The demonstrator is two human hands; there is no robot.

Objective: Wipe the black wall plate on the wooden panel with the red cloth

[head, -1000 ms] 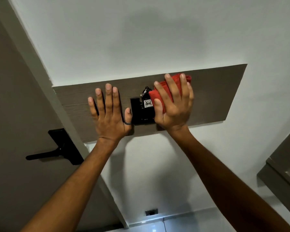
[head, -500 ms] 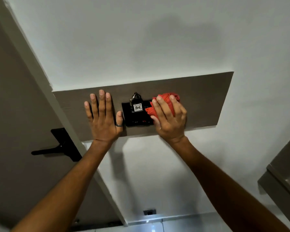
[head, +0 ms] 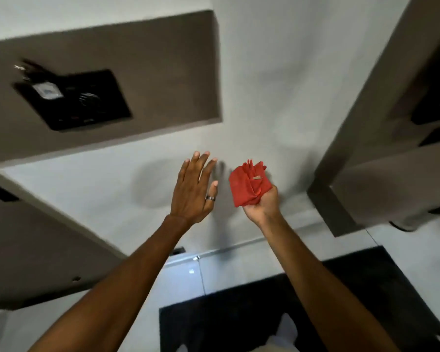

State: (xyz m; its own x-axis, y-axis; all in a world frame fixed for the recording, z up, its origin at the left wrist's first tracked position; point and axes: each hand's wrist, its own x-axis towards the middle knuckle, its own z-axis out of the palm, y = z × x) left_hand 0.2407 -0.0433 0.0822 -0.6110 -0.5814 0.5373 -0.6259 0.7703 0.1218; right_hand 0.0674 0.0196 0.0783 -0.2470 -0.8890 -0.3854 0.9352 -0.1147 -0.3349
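Observation:
The black wall plate [head: 87,102] sits on the brown wooden panel [head: 150,67] at the upper left, blurred, with a key and white tag [head: 47,90] hanging at its left end. My right hand [head: 261,203] is below and to the right of the panel, off the wall, gripping the bunched red cloth [head: 249,185] palm up. My left hand [head: 194,191] hovers beside it with fingers spread and a ring on the thumb, holding nothing. Neither hand touches the plate.
A grey door [head: 31,250] with its frame is at the lower left. A brown cabinet or shelf unit [head: 381,138] juts out at the right. A black floor mat [head: 264,311] lies below on white tiles, with a small wall outlet [head: 177,251] near the skirting.
Both hands have come off the panel and dropped down and to the right. The red cloth left the plate and is now held palm up. The view swung right and down.

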